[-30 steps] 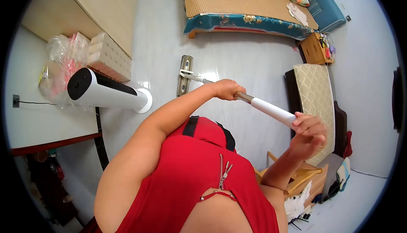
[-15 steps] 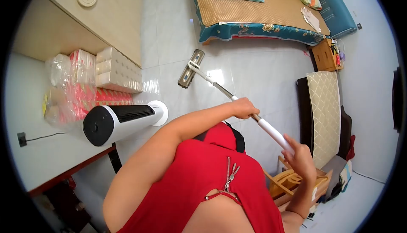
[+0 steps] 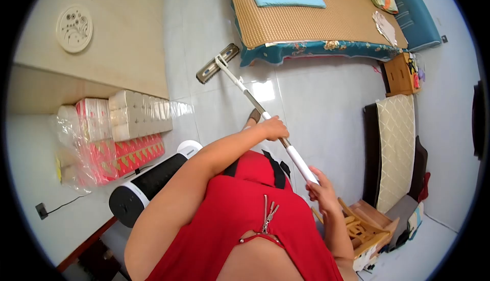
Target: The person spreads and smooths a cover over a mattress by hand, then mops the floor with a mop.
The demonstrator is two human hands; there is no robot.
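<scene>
A flat mop [image 3: 258, 106] slants across the middle of the head view, its metal pole ending in a white grip. My left hand [image 3: 274, 129] is wrapped round the metal pole about halfway along. Lower and to the right, my right hand [image 3: 321, 186] closes on the white grip near its end. The rectangular mop head [image 3: 218, 63] lies on the tiled floor, close to the near corner of the bed. One of my feet, in a brown shoe [image 3: 255, 115], shows beside the pole.
The bed [image 3: 301, 25] with a woven mat stands ahead. On the left are a tower fan [image 3: 148, 189] and stacked paper rolls [image 3: 138, 115]. A wooden nightstand [image 3: 400, 74], an upright mattress [image 3: 395, 150] and a wooden chair [image 3: 362, 230] line the right side.
The mop head has shifted left and turned, now nearer the bed corner in view. Both hands have moved left with the pole, still gripping it. A foot has come into sight.
</scene>
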